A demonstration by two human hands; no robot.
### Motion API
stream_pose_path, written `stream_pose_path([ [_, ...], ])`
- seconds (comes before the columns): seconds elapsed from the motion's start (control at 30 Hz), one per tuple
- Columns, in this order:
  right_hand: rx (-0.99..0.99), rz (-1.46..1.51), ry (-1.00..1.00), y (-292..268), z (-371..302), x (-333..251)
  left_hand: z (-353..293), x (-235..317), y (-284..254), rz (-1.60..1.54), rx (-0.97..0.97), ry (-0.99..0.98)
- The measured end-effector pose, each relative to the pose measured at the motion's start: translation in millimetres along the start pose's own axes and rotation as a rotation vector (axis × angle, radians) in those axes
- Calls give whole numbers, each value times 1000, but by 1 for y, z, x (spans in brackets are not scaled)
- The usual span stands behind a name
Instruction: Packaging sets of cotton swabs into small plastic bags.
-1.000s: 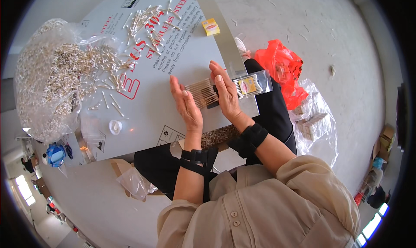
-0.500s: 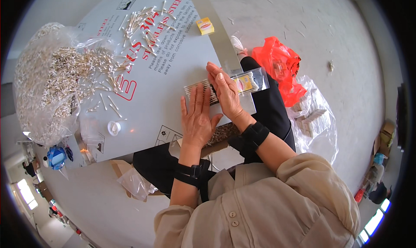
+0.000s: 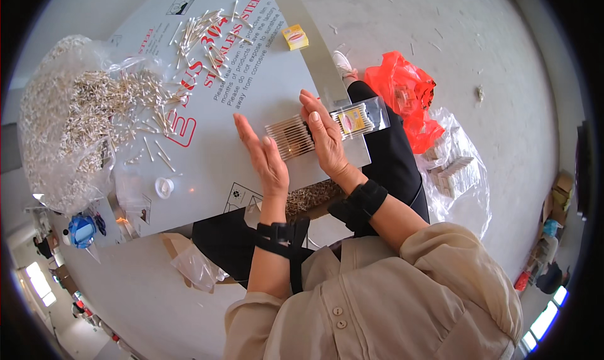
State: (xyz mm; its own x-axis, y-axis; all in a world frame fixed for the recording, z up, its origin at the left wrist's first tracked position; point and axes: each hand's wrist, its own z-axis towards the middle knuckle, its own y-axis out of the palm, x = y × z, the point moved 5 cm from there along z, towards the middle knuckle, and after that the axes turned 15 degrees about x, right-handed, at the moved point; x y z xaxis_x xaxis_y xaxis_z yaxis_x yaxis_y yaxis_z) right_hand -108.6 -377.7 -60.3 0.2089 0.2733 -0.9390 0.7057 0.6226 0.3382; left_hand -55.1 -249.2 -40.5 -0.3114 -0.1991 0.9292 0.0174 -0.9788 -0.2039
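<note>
A neat row of cotton swabs (image 3: 288, 137) lies side by side on the table between my hands. My left hand (image 3: 267, 159) is just left of the row, turned on its edge with fingers stretched out, holding nothing. My right hand (image 3: 326, 140) rests over the row's right end, its fingers long and straight; the palm hides what lies beneath. To the right of that hand, a clear plastic bag (image 3: 377, 113) with a yellow card (image 3: 351, 120) and more swabs in it lies at the table's edge, partly over my leg.
A big clear bag of loose cotton swabs (image 3: 69, 133) spills across the table's left side. Farther back are a scattered swab pile (image 3: 204, 39) and a small yellow box (image 3: 295, 37). A white round lid (image 3: 164, 187) sits near the front. Red (image 3: 399, 86) and clear bags lie at right.
My left hand has lifted off the swab row, moved left and turned from palm-down onto its edge, uncovering the swabs. My right hand has barely moved.
</note>
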Motion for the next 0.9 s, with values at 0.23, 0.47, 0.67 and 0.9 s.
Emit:
stream_pose_path([
  [0.23,-14,-73,-56,0,1,3,-3,-8,20,-188,-32,-146],
  [0.47,49,-15,19,-10,6,-5,0,-11,-12,-242,22,-158],
  [0.67,7,-202,46,-31,-7,-28,-23,10,-29,601,-262,286],
  [0.9,-45,-643,-153,-45,-29,-24,-30,19,3,796,-473,408],
])
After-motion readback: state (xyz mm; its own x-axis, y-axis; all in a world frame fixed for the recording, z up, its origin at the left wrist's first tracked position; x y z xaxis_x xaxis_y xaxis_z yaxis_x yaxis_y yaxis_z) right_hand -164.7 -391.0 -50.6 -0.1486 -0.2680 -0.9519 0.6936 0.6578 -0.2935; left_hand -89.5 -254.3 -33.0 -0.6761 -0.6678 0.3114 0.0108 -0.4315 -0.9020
